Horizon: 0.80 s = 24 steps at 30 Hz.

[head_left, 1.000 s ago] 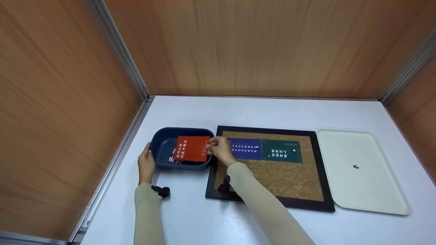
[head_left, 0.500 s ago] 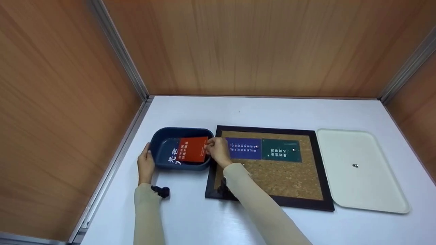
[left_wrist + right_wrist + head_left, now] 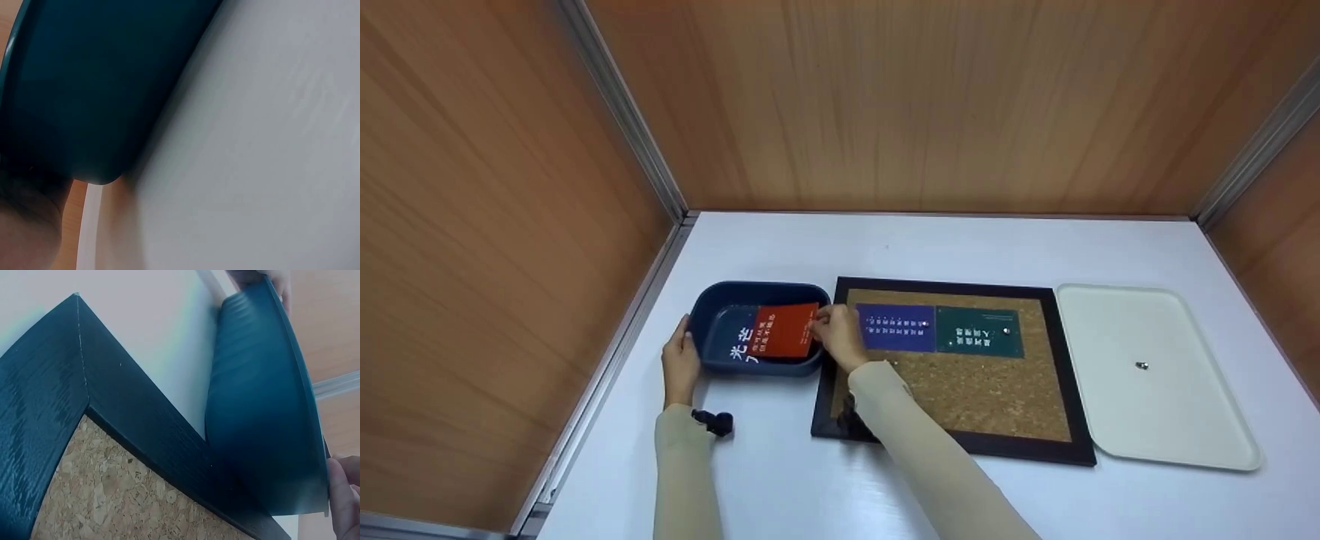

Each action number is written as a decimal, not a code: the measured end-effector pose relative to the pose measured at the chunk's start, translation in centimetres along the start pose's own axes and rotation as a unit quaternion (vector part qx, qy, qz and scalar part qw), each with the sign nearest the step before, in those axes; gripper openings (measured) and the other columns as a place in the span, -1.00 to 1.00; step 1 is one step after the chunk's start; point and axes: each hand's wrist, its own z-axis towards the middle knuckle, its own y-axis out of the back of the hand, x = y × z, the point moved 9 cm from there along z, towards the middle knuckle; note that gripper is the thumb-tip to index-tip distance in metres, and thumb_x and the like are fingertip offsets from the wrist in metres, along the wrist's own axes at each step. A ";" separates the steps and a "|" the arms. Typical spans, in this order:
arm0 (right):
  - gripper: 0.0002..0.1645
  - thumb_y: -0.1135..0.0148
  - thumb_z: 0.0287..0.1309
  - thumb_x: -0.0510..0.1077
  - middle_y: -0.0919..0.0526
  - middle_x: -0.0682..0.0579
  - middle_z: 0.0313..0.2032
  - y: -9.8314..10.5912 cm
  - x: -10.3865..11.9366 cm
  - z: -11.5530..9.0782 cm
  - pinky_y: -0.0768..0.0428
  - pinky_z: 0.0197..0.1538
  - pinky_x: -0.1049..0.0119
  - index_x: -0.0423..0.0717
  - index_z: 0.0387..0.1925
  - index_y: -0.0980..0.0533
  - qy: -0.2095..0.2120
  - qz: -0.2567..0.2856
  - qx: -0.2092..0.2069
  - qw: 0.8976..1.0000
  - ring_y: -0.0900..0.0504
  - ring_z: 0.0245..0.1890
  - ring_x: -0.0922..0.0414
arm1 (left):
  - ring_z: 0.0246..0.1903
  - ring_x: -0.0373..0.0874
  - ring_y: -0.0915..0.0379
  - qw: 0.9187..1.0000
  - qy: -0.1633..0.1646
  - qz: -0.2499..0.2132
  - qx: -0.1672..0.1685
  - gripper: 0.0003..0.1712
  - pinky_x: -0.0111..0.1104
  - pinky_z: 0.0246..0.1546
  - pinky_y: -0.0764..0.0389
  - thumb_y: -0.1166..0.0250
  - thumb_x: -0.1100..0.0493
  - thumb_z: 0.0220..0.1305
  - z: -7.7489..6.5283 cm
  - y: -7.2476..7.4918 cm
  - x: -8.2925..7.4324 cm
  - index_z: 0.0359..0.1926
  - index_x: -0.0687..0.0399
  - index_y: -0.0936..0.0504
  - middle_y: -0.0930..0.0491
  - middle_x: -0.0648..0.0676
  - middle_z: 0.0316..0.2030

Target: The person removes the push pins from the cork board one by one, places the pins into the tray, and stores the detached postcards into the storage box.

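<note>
In the head view, my right hand [image 3: 840,335] pinches the right edge of a red card [image 3: 786,330] printed with white characters. That card lies over the right part of a dark blue plastic basin [image 3: 716,361]. Large white characters on a dark card [image 3: 740,343] show to its left, partly covered by the red one. My left hand [image 3: 681,365] holds the basin's left end, by the rim. Seen from the right wrist, my right fingers [image 3: 344,495] are at the rim of the basin [image 3: 259,399], and the red card is hidden there.
Right of the basin lies a cork board [image 3: 982,390] with a black frame. A purple card [image 3: 896,328] and a green card [image 3: 979,332] are on it, with small shiny pins. Further right, a pale tray [image 3: 1155,420] bears a small metallic piece [image 3: 1141,365]. Wooden panels [image 3: 885,105] enclose the table.
The red card has shifted slightly, uncovering more white characters on the dark card beneath. My right hand moved a little left and down with it. My left hand stays at the basin.
</note>
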 end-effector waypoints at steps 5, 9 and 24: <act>-0.82 -0.26 0.12 -0.36 -0.75 -0.18 -0.41 0.0 0.3 0.0 -0.67 -0.43 0.43 -0.42 -0.25 -0.64 0.016 -0.030 -0.011 0.999 -0.73 -0.45 0.07 | 0.45 0.14 0.04 1.000 0.002 0.004 0.002 -0.48 -0.14 0.49 -0.04 0.23 0.34 0.50 0.1 0.0 0.1 0.43 0.31 -0.14 -0.11 0.30 0.43; -0.84 -0.28 0.11 -0.34 -0.74 -0.15 -0.43 0.1 0.5 -0.1 -0.64 -0.44 0.45 -0.39 -0.27 -0.65 0.030 -0.049 -0.020 0.998 -0.71 -0.47 0.12 | 0.45 0.15 0.04 1.000 0.001 0.003 0.000 -0.48 -0.14 0.49 -0.05 0.22 0.34 0.50 0.0 0.0 0.0 0.42 0.31 -0.15 -0.12 0.31 0.42; -0.82 -0.28 0.13 -0.30 -0.74 -0.10 -0.48 0.1 0.5 0.0 -0.55 -0.52 0.50 -0.35 -0.26 -0.66 0.039 -0.061 -0.010 0.997 -0.67 -0.52 0.18 | 0.46 0.15 0.06 1.000 -0.003 -0.004 -0.003 -0.49 -0.14 0.49 -0.03 0.22 0.36 0.50 0.2 0.0 0.2 0.41 0.36 -0.14 -0.10 0.32 0.42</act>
